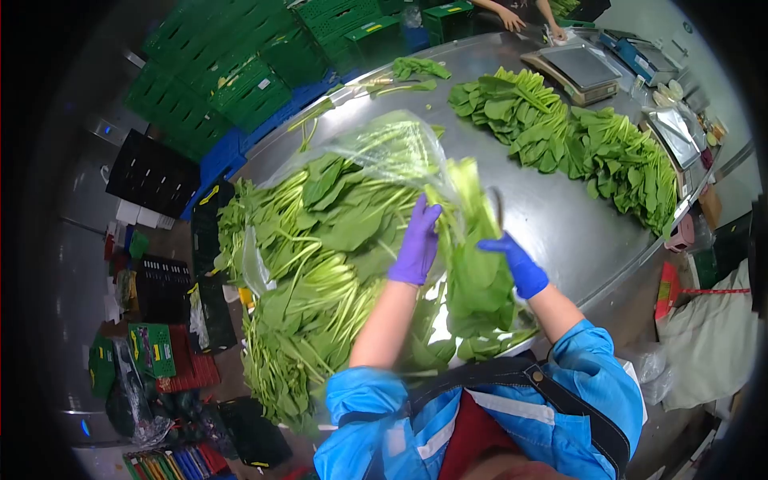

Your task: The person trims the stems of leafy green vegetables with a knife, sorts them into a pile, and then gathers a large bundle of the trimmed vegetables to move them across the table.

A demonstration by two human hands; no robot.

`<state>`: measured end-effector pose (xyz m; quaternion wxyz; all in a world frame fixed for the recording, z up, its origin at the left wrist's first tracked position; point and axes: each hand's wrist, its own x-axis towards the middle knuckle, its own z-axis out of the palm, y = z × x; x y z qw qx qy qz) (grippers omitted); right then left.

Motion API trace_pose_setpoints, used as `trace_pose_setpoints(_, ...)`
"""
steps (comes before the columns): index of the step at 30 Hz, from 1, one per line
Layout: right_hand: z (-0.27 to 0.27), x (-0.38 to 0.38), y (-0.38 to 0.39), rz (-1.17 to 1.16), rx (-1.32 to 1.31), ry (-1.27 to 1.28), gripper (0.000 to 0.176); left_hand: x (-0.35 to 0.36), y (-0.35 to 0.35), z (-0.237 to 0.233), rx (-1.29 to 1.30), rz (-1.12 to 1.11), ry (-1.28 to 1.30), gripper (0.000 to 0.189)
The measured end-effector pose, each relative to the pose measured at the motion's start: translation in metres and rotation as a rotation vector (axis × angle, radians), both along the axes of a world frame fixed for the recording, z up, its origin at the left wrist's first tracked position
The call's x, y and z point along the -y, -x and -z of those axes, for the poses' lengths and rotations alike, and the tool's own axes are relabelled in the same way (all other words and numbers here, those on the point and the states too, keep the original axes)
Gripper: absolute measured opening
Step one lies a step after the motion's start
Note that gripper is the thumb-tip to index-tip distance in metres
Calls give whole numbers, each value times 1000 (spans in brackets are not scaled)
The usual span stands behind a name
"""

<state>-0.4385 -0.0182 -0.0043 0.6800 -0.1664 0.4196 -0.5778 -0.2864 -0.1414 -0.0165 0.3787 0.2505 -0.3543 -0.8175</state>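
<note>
A bundle of leafy greens (478, 276) hangs between my two gloved hands, its pale stems pointing up and its leaves down. My left hand (419, 240), in a purple glove, is closed on the stems at the bundle's left side. In a blue glove, my right hand (516, 262) is against the bundle's right side, fingers stretched toward the leaves; a dark curved thing, blurred, rises beside it. A large heap of greens (320, 232) lies to the left, with clear plastic (400, 144) over its top.
Bunches of greens (520, 120) line the far right of the metal table (552, 212). Beyond them stand scales (580, 66). Green crates (248, 92) are stacked behind the table, black crates (152, 172) at left. Another person's hands (512, 20) show at the far edge.
</note>
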Motion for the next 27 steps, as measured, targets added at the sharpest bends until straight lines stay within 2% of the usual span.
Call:
trace_pose_setpoints(2,-10,26,57,176,-92,-34,44,-1,12,-4,53,3,-68,51)
trace_pose_setpoints(4,16,68,125,401,-245,68,41,-9,14,10,101,-7,-140,51)
trace_pose_setpoints(6,52,113,196,536,-337,140,41,-18,3,47,35,123,-267,47)
trace_pose_setpoints(8,73,151,254,627,-432,77,46,-41,-7,44,191,63,-281,42)
trace_pose_setpoints(10,116,184,312,653,-804,57,57,-62,-39,133,638,256,416,41)
trace_pose_setpoints(11,129,191,333,633,-799,54,57,-76,-45,120,647,243,402,41)
trace_pose_setpoints(13,151,199,352,626,-1210,-157,68,-100,-57,65,424,71,-130,44)
trace_pose_setpoints(14,144,197,348,614,-1202,-160,68,-107,-66,58,433,64,-138,44)
trace_pose_setpoints(16,107,181,343,548,-1450,-502,73,-118,-84,51,486,69,-89,47)
trace_pose_setpoints(17,103,173,338,540,-1451,-507,73,-125,-96,56,287,-40,-266,46)
trace_pose_setpoints(18,98,165,333,617,-1575,-398,69,-126,-102,52,286,-41,-272,46)
trace_pose_setpoints(19,93,156,327,691,-1698,-282,66,-125,-109,50,426,-6,-161,46)
trace_pose_setpoints(20,90,145,316,680,-1705,-283,66,-125,-116,47,564,29,-49,45)
trace_pose_setpoints(22,67,118,262,648,-1640,97,54,-126,-130,61,585,36,-29,47)
trace_pose_setpoints(23,40,105,215,571,-1495,107,41,-123,-138,68,750,111,371,49)
trace_pose_setpoints(24,37,94,186,538,-1496,121,41,-123,-146,73,907,181,772,52)
trace_pose_setpoints(26,40,73,128,160,-1153,164,36,-133,-164,78,1124,238,1157,63)
trace_pose_setpoints(27,43,63,96,49,-1099,181,35,-142,-176,85,1158,315,1154,67)
